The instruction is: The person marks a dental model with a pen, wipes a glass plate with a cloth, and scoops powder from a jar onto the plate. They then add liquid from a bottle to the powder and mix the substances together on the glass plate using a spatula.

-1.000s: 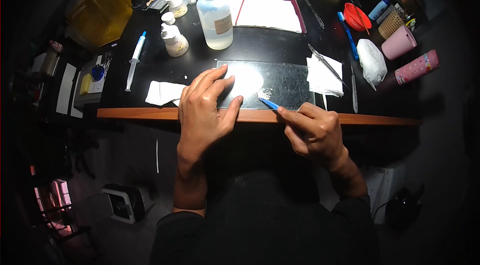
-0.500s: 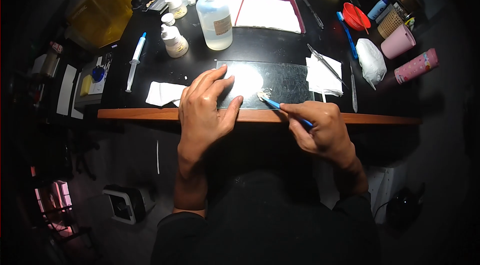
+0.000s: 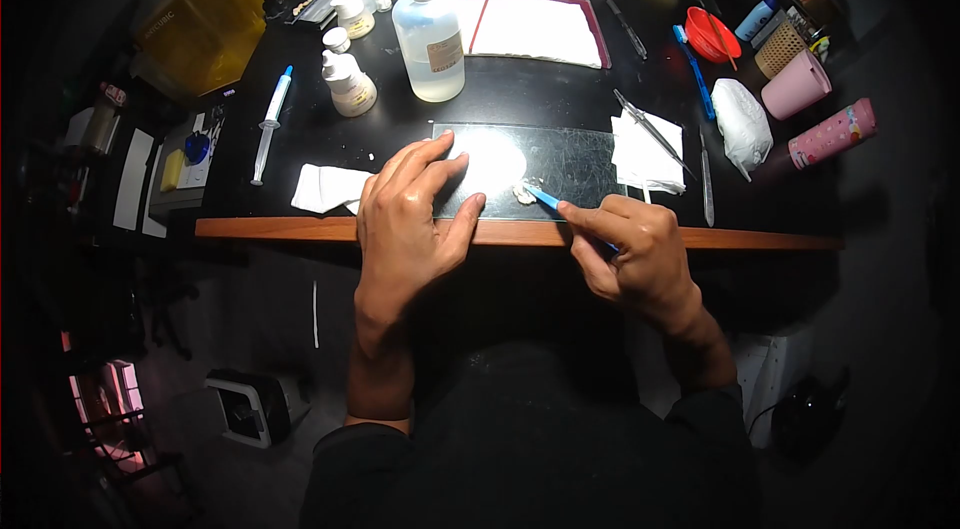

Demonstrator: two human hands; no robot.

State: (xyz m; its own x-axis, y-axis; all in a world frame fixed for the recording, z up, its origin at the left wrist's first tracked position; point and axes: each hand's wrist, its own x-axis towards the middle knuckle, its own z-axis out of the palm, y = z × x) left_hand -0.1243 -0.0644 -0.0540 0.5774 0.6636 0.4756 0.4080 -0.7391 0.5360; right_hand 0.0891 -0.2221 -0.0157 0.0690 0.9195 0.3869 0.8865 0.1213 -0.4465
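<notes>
A clear glass slab [image 3: 575, 154] lies at the front of the black desk, with a bright glare on its left half. My left hand [image 3: 408, 204] rests on its left end, fingers spread and thumb apart. In my right hand [image 3: 635, 254] is a blue-handled spatula [image 3: 545, 198], pinched between thumb and fingers. Its tip touches a small cream-coloured paste [image 3: 523, 194] on the slab. The shape of the spatula's tip is partly lost in the paste. By my left wrist lies a folded white tissue [image 3: 325, 189].
Behind the slab stand a large clear bottle [image 3: 430, 49] and small white bottles [image 3: 348, 87]. A syringe [image 3: 271, 129] lies left. Tweezers [image 3: 650, 129] rest on white paper [image 3: 665, 164] at right, beside a metal instrument [image 3: 708, 179]. The desk's wooden edge [image 3: 270, 228] runs in front.
My right hand has shifted slightly left, and the spatula's tip has moved a little over the paste, which looks more gathered. My left hand stays in place.
</notes>
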